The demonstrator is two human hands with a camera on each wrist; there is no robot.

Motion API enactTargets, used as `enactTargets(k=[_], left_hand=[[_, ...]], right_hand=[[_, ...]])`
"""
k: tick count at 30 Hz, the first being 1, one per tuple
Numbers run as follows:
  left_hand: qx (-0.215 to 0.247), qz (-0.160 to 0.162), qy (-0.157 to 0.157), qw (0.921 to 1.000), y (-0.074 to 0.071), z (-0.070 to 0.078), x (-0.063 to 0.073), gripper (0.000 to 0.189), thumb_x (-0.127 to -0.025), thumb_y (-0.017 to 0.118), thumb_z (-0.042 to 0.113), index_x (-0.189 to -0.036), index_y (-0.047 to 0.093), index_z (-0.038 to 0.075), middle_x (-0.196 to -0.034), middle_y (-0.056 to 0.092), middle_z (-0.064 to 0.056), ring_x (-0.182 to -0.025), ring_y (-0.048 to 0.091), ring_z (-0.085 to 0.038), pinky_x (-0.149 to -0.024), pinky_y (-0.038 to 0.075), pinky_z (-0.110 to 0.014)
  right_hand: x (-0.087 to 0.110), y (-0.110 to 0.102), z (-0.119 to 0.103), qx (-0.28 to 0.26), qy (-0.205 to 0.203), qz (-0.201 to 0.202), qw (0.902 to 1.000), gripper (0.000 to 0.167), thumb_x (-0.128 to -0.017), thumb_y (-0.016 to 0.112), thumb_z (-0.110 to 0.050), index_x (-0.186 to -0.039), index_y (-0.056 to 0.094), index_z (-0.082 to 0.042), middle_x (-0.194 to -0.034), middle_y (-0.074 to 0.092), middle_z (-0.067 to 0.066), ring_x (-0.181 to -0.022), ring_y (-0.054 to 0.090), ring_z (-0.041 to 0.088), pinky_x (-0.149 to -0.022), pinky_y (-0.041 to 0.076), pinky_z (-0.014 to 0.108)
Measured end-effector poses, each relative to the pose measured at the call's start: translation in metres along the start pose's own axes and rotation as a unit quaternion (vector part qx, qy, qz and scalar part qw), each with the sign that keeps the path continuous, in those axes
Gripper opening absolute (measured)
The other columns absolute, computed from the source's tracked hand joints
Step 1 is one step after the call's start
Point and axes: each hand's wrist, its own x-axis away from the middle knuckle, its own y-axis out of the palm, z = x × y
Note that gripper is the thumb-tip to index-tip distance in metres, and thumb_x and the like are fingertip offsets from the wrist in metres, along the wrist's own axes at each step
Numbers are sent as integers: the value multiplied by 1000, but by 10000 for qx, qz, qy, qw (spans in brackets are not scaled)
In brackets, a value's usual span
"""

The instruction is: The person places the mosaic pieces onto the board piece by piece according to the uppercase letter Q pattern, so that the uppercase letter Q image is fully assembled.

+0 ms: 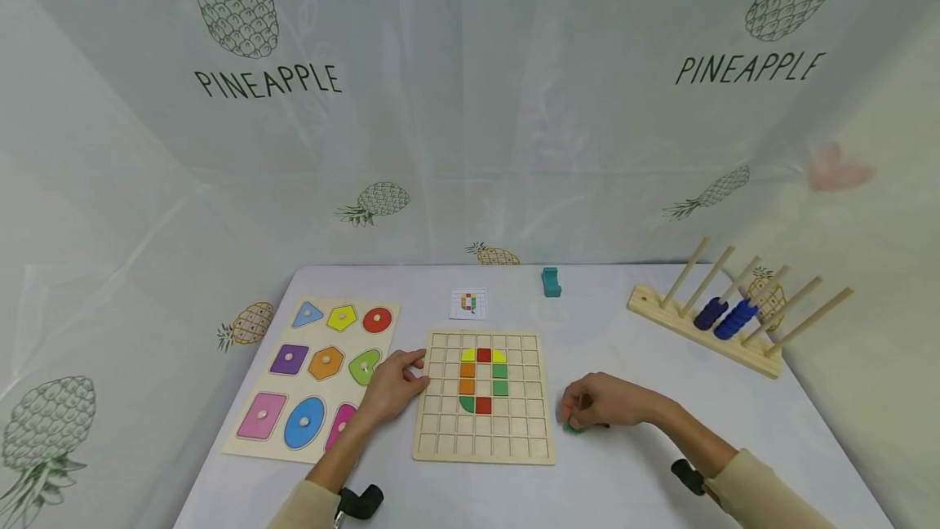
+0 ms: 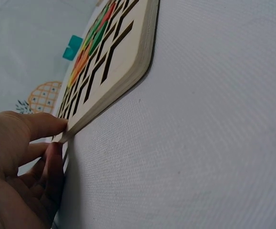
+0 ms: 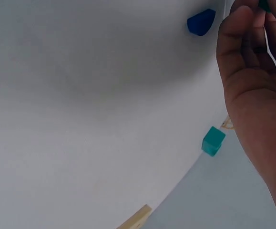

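Note:
A wooden grid board (image 1: 485,443) lies on the table with red, yellow, orange and green pieces forming a ring in its cells. My left hand (image 1: 396,388) holds the board's left edge, thumb and finger at the rim; the left wrist view shows those fingertips (image 2: 56,125) at the board's edge. Right of the board, my right hand (image 1: 605,400) is low over the table and pinches a small green piece (image 1: 575,428), mostly hidden by the fingers. A dark blue piece (image 3: 202,22) lies on the table beside this hand. Behind the board is a small pattern card (image 1: 468,304).
A shape puzzle board (image 1: 294,386) with knobbed pieces lies at the left, partly under the left forearm. A teal block (image 1: 551,282) stands at the back. On the right is a wooden peg stand (image 1: 705,333) with blue and purple rings. A pineapple-print curtain surrounds the table.

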Motion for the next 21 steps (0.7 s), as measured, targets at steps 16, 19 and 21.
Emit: enactTargets(k=[16,19,21], left_hand=[[40,-71,-26,10000,-2,3,0,50,-87,77,15,-135,64,4,-99,62,3,-73,58,-8,-63,46,-23],[26,-79,-6,10000,-2,2,-1,50,-87,77,15,-135,64,4,-99,62,3,-74,58,-8,-63,46,-23],[18,-78,-9,10000,-2,1,0,50,-87,77,15,-134,64,4,-99,62,3,-74,58,-8,-63,45,-23]], right_hand=[[-22,1,-12,-496,-386,-2,9980,15,-94,66,-11,-106,76,-9,-92,73,1,-78,65,14,-70,53,25],[-28,3,-14,-568,-378,129,9976,13,-95,66,-11,-104,75,-9,-93,72,0,-81,68,16,-72,54,27],[-32,4,-15,-606,-400,216,9971,13,-95,66,-12,-104,75,-9,-93,72,0,-82,68,17,-73,55,29]])
